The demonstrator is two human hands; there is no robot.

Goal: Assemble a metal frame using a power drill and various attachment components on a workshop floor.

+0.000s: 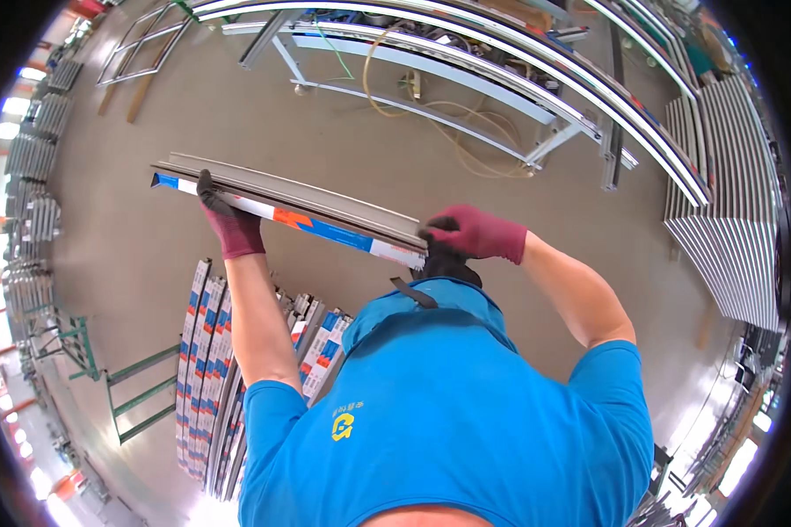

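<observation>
A long aluminium profile [321, 230], grey and channelled on top with white, blue and orange protective film along its side, is held in front of my body. It slants down from left to right. My left hand [231, 221], in a maroon glove with dark fingers, is closed around it near its far left end, thumb over the top. At the other end my right hand [482, 234], gloved the same way, has its fingers curled in on the profile's end. Its fingertips are partly hidden there. Just below that end is a dark shoe.
A pale-framed workbench [431, 110] with long profiles and a looped yellowish hose [466, 145] stands ahead. Stacked profiles [721, 202] rise at the right. Film-wrapped profiles [204, 378] lie at lower left beside a green metal frame [141, 400]. A grey frame [149, 48] lies at far left.
</observation>
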